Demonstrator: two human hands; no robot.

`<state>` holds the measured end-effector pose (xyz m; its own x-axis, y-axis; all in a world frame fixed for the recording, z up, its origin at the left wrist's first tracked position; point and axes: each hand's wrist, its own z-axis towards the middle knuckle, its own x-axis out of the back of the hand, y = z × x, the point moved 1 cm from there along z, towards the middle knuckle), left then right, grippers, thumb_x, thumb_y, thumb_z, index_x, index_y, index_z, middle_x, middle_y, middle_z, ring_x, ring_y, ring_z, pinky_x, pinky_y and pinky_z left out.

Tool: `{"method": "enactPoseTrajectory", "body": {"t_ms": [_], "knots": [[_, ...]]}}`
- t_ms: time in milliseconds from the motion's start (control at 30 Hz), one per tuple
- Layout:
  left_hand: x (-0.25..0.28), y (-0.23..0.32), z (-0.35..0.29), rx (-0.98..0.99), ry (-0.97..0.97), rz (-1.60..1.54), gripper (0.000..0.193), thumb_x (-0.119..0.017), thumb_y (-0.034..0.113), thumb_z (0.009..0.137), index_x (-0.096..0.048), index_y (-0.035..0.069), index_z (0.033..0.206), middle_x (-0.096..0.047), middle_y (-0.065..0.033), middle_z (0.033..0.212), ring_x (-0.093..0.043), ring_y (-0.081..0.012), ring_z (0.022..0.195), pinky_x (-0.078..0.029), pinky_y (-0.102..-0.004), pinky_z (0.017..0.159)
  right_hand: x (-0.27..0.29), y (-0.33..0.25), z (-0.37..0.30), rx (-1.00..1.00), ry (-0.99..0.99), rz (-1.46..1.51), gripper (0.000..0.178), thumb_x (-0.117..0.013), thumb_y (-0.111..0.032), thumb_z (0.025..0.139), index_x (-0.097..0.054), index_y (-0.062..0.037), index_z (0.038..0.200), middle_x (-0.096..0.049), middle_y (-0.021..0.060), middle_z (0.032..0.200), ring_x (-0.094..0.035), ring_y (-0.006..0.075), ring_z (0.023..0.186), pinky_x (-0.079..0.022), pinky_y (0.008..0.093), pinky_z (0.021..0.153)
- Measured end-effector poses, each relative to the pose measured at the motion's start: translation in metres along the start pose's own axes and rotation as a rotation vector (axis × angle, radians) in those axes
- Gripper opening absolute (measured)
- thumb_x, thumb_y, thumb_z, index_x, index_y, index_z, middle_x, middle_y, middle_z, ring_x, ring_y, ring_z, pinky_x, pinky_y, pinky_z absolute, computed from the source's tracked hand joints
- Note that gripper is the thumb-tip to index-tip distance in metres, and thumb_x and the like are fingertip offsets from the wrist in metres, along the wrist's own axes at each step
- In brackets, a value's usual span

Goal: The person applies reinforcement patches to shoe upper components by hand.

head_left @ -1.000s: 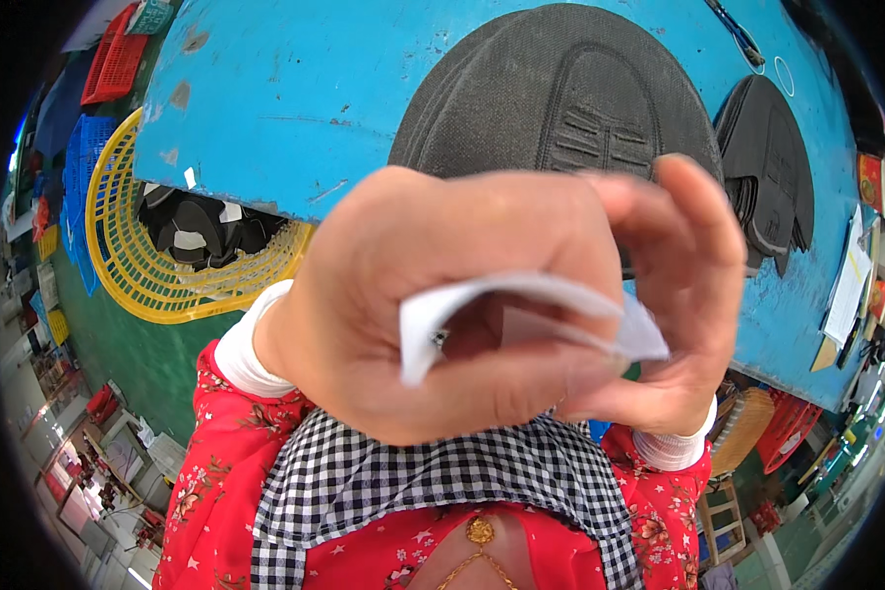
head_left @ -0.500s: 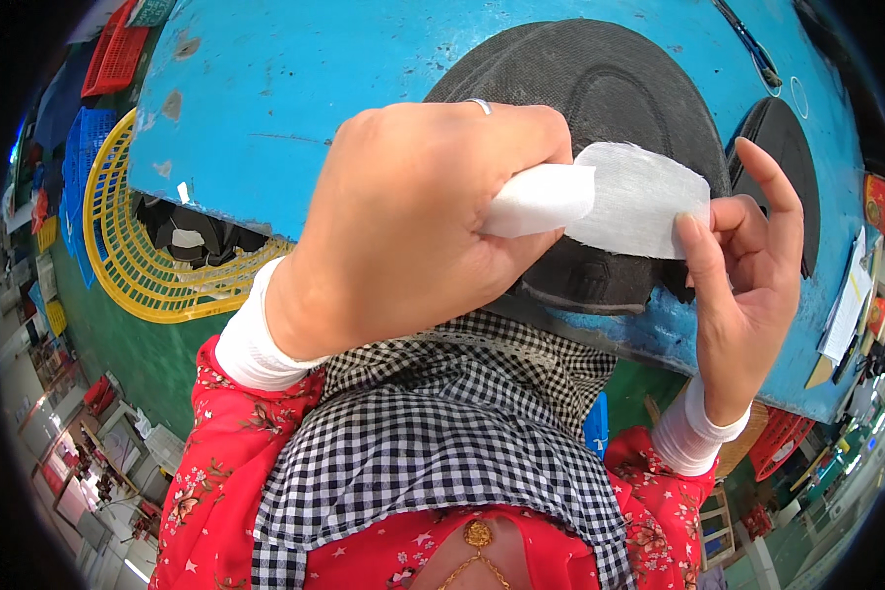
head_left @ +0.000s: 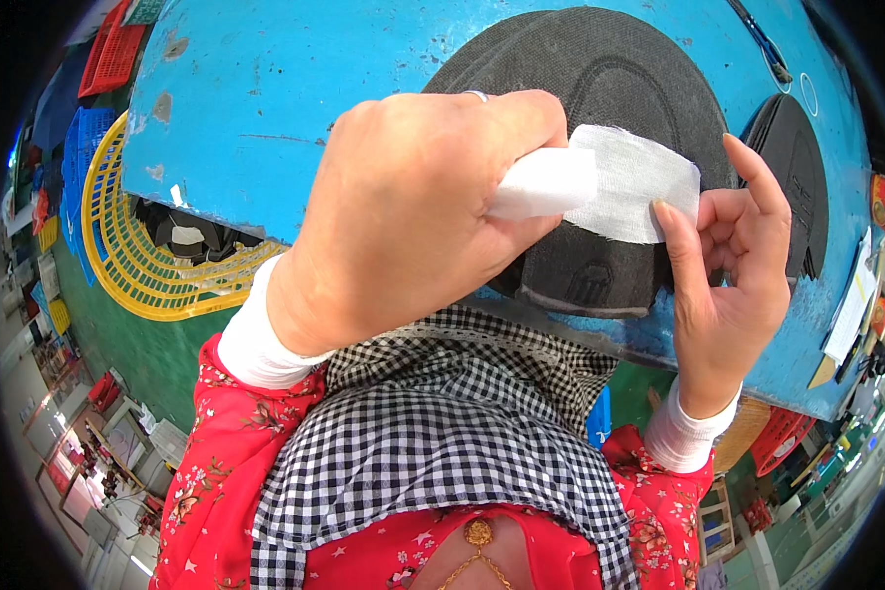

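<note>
My left hand [head_left: 408, 216] is closed around a folded or stacked bundle of white fabric [head_left: 543, 185], whose edge sticks out past the thumb and fingers. From beside it a single white fabric piece [head_left: 631, 182] with frayed edges reaches to the right. My right hand [head_left: 733, 270] pinches that piece's right end with the thumb in front, the forefinger raised. Under both hands lie black rounded textile panels [head_left: 649, 84], stacked on the blue table [head_left: 265, 88]. The top panel shows a curved seam and an embossed mark near its lower edge.
More black panels [head_left: 806, 177] lie stacked at the right. A cord tool [head_left: 762, 44] rests at the far right. Beside the table's left edge stands a yellow basket [head_left: 103, 251] holding dark pieces. Papers [head_left: 851, 305] lie along the right edge.
The white piece and my right hand have shifted slightly left. My left hand has risen a little in view, still gripping the bundle. The embossed mark on the panel now shows more fully.
</note>
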<state>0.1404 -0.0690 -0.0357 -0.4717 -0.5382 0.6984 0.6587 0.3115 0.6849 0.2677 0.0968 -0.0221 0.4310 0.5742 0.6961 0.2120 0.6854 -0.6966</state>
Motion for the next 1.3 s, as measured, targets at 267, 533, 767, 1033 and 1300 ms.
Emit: {"method": "enactPoseTrajectory", "body": {"t_ms": [267, 533, 767, 1033, 1300], "knots": [[0.005, -0.011, -0.009, -0.043, 0.223, -0.032, 0.032, -0.070, -0.002, 0.071, -0.060, 0.002, 0.101, -0.049, 0.0002, 0.069, -0.038, -0.0100, 0.055, -0.035, -0.0210, 0.051, 0.015, -0.016, -0.007, 0.263, 0.002, -0.594, 0.045, -0.065, -0.025, 0.085, -0.054, -0.0050, 0.123, -0.050, 0.0130, 0.130, -0.045, 0.0272, 0.123, -0.035, 0.0399, 0.101], [-0.011, -0.027, -0.014, -0.098, 0.257, -0.056, 0.034, -0.062, 0.000, 0.079, -0.059, 0.000, 0.113, -0.056, -0.0084, 0.084, -0.044, -0.0184, 0.068, -0.039, -0.0272, 0.062, -0.039, -0.034, -0.021, 0.314, -0.318, -0.474, 0.085, -0.047, -0.062, 0.080, -0.035, -0.0004, 0.138, -0.037, 0.0176, 0.142, -0.034, 0.0310, 0.133, -0.023, 0.0439, 0.109], [-0.012, -0.026, -0.013, -0.096, 0.226, -0.078, 0.034, -0.060, 0.001, 0.082, -0.060, 0.002, 0.116, -0.046, -0.0071, 0.073, -0.042, -0.0180, 0.066, -0.037, -0.0278, 0.060, -0.045, -0.036, -0.018, 0.368, -0.373, -0.350, 0.091, -0.054, -0.062, 0.074, -0.034, -0.0013, 0.139, -0.036, 0.0159, 0.144, -0.032, 0.0306, 0.134, -0.023, 0.0418, 0.109], [-0.012, -0.027, -0.011, -0.143, 0.262, -0.049, 0.033, -0.060, 0.000, 0.082, -0.061, 0.003, 0.114, -0.046, -0.0064, 0.073, -0.043, -0.0174, 0.065, -0.036, -0.0271, 0.059, -0.018, -0.004, -0.032, 0.295, -0.211, -0.511, 0.085, -0.041, -0.065, 0.083, -0.032, -0.0035, 0.141, -0.034, 0.0147, 0.145, -0.030, 0.0298, 0.136, -0.019, 0.0432, 0.110], [-0.001, -0.020, -0.003, -0.187, 0.273, -0.055, 0.031, -0.064, 0.003, 0.079, -0.062, 0.006, 0.111, -0.051, -0.0063, 0.077, -0.048, -0.0179, 0.069, -0.041, -0.0271, 0.064, 0.006, 0.002, -0.038, 0.280, -0.200, -0.609, 0.069, -0.037, -0.056, 0.091, -0.037, -0.0076, 0.140, -0.039, 0.0099, 0.143, -0.034, 0.0255, 0.134, -0.015, 0.0450, 0.110]]}}
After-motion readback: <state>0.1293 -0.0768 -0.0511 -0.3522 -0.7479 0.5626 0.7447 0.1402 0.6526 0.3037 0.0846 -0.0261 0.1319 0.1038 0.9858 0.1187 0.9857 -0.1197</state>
